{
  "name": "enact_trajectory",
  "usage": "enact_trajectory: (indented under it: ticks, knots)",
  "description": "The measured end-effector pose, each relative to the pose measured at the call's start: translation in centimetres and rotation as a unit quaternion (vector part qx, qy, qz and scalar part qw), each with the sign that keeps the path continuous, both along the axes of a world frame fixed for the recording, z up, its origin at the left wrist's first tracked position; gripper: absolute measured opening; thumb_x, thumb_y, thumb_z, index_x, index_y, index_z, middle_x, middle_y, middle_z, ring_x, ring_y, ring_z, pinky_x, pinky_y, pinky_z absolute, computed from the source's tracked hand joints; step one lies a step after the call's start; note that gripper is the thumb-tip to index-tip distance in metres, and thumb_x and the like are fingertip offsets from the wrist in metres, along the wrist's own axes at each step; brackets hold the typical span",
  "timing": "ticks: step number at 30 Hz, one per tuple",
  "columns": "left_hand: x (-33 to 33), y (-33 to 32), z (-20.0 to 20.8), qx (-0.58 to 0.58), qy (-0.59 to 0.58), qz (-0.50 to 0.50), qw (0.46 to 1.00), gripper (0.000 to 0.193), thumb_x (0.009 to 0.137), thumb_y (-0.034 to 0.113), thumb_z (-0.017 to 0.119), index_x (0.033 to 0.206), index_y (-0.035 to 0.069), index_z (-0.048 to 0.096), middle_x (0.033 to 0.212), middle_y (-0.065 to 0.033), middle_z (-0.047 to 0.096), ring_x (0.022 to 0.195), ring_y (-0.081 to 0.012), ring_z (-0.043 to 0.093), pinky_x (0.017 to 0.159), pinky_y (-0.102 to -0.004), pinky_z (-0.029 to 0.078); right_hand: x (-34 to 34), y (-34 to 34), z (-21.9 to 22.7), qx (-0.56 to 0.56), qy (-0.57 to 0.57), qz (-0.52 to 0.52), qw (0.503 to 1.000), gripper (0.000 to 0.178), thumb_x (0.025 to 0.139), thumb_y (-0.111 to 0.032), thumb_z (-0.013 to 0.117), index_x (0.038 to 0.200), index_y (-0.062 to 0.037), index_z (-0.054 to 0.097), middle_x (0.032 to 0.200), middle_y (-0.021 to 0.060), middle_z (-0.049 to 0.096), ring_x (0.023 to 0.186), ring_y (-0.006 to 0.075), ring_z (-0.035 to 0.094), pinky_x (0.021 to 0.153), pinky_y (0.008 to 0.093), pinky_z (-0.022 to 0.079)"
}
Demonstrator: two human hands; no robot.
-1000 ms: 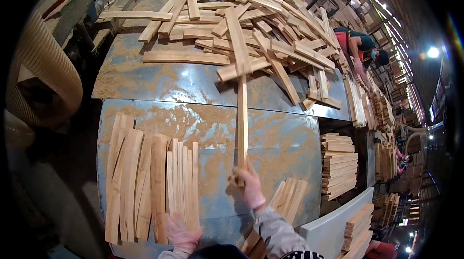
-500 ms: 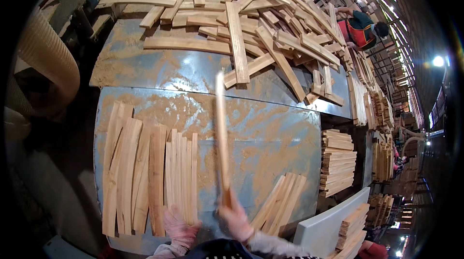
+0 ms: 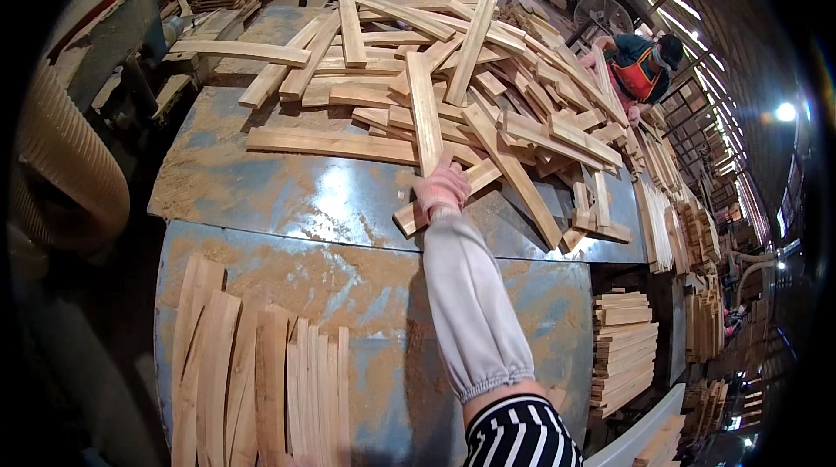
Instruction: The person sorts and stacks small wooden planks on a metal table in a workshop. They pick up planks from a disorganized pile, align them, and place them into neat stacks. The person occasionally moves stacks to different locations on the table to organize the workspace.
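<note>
My right hand, in a pink glove, is closed around the near end of a wooden slat that lies on top of the loose pile. The arm reaches forward across the metal table. Just beside it, another slat slants over the pile. A shorter-looking board end pokes out below the hand. Of my left hand, at most a blurred sliver shows at the lower edge, by the near ends of the row of slats; its fingers cannot be made out.
Sawdust covers much of the metal table. Stacked slats stand beyond its right edge. A co-worker is at the far right near a fan. A ribbed hose hangs at the left.
My right hand has let go of the slat it held, which now lies on the pile, and has reached forward to grip another. The view has tilted up.
</note>
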State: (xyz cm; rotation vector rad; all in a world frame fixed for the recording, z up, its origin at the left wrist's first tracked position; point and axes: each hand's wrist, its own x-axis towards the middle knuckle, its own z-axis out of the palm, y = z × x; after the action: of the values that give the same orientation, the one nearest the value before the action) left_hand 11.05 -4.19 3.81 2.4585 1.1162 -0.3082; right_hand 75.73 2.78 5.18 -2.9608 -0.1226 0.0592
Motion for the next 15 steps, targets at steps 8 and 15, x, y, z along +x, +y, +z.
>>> enact_trajectory:
  ticks: [8, 15]
  knots:
    - [1.0, 0.3, -0.3, 0.012, 0.020, 0.018, 1.000, 0.127, 0.056, 0.052, 0.093, 0.156, -0.002, 0.037, 0.160, -0.0391, 0.028, 0.144, -0.0548, 0.037, 0.118, -0.0601, 0.034, 3.9, -16.0, 3.7, -0.045, -0.177, 0.212, 0.960, 0.051, 0.076, -0.016, 0.077, 0.124, -0.0082, 0.059, 0.102, 0.0195, 0.070, 0.100, 0.0438, 0.068, 0.086, 0.0534, 0.055]
    - [2.3, 1.1, -0.7, 0.024, 0.019, -0.004, 1.000, 0.127, 0.057, 0.055, 0.092, 0.156, -0.002, 0.036, 0.159, -0.0400, 0.029, 0.142, -0.0558, 0.038, 0.116, -0.0610, 0.035, 9.0, -27.3, -1.3, -0.153, -0.075, 0.037, 0.985, 0.070, 0.077, -0.028, 0.080, 0.138, -0.0089, 0.051, 0.122, 0.0185, 0.068, 0.115, 0.0395, 0.067, 0.099, 0.0479, 0.054]
